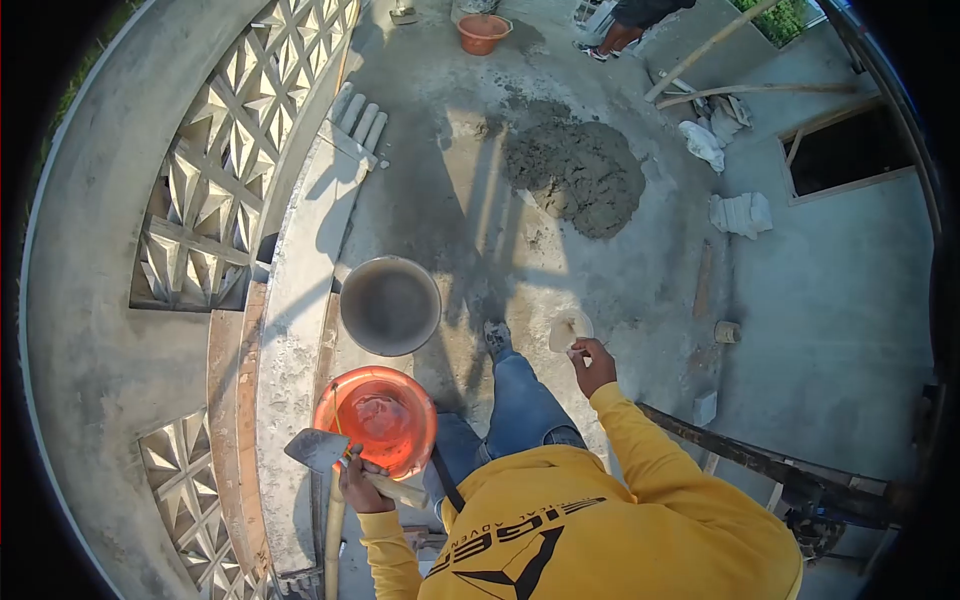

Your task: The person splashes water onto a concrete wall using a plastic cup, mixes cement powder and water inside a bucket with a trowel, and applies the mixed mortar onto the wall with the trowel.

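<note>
My left hand (362,487) is closed around the handle of a trowel (316,450), whose flat grey blade points left, over the edge of an orange basin (428,440). Clear liquid, apparently water, shows inside that basin. Out to the right, my right hand (594,366) pinches the rim of a small whitish plastic container (562,334) above the floor. What the container holds, if anything, I cannot make out. A round grey tub (346,318) stands just beyond the orange basin, its inside dark and shaded.
A heap of wet mortar (590,180) lies on the concrete floor ahead. A low ledge (290,400) and patterned block wall (225,160) run along the left. Farther off are a reddish basin (484,36), another person's legs (622,38), white sacks (740,214) and leaning poles (710,45).
</note>
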{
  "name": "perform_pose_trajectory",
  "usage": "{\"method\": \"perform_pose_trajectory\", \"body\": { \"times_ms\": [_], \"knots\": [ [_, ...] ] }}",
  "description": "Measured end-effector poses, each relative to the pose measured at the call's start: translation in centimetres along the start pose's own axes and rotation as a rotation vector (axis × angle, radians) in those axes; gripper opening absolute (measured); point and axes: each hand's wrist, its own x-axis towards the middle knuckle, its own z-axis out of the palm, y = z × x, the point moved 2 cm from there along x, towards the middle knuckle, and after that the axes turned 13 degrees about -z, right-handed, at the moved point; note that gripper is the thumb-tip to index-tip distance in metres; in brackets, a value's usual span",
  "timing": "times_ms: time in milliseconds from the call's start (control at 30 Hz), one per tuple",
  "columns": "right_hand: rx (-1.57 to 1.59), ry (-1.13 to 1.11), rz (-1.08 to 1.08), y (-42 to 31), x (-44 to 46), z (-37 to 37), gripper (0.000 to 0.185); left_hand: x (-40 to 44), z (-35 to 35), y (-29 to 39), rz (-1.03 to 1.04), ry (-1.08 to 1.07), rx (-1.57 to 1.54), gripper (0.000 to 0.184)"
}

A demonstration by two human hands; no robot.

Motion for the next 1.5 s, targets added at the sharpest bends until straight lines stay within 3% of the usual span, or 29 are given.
{"method": "perform_pose_trajectory", "body": {
  "times_ms": [267,400,667,1000,1033,1267,1500],
  "knots": [
    [0.018,0.062,-0.002,7.3,7.2,-2.6,0.015,-4.4,9.3,1.6,0.040,-0.041,0.137,0.031],
    [0.058,0.075,-0.024,13.3,12.3,-5.4,0.015,-7.3,18.2,1.8,0.058,-0.010,0.071,0.029],
    [0.006,0.004,0.121,24.0,18.1,-12.6,0.014,-7.1,34.2,-1.5,0.050,-0.027,0.291,0.031],
    [0.092,0.040,0.335,32.7,17.5,-11.4,0.014,9.4,46.7,-13.3,-0.039,-0.157,0.452,0.027],
    [0.049,0.029,0.245,33.7,17.1,-10.6,0.015,11.9,47.6,-15.1,-0.046,-0.158,0.470,0.027],
    [0.144,-0.069,0.374,37.5,16.4,-2.8,0.013,27.8,49.4,-29.3,-0.019,-0.181,0.633,0.027],
    [0.211,-0.176,0.374,42.1,18.2,7.1,0.018,35.3,46.3,-35.1,-0.069,-0.056,0.745,0.028]
  ]
}}
